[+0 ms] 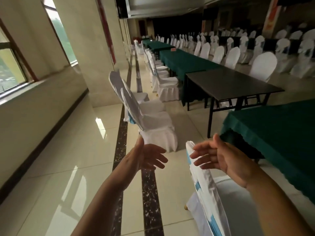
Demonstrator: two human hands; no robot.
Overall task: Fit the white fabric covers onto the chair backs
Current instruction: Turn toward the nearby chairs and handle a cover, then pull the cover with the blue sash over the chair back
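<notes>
A chair with a white fabric cover and a blue sash (208, 188) stands at the lower right, its back seen edge-on. My right hand (219, 157) is open, fingers spread, touching the top of that chair back. My left hand (146, 155) is open and empty, held in the air to the left of the chair, palm facing right. Ahead stand two more covered chairs (153, 120) in a row, also white with a blue sash.
A green-clothed table (279, 126) is at the right, then a bare dark folding table (230, 82) and more green tables (180, 60). Rows of white-covered chairs (262, 65) fill the hall. A pillar (95, 48), wall and windows line the left. The tiled floor aisle (85, 150) runs ahead.
</notes>
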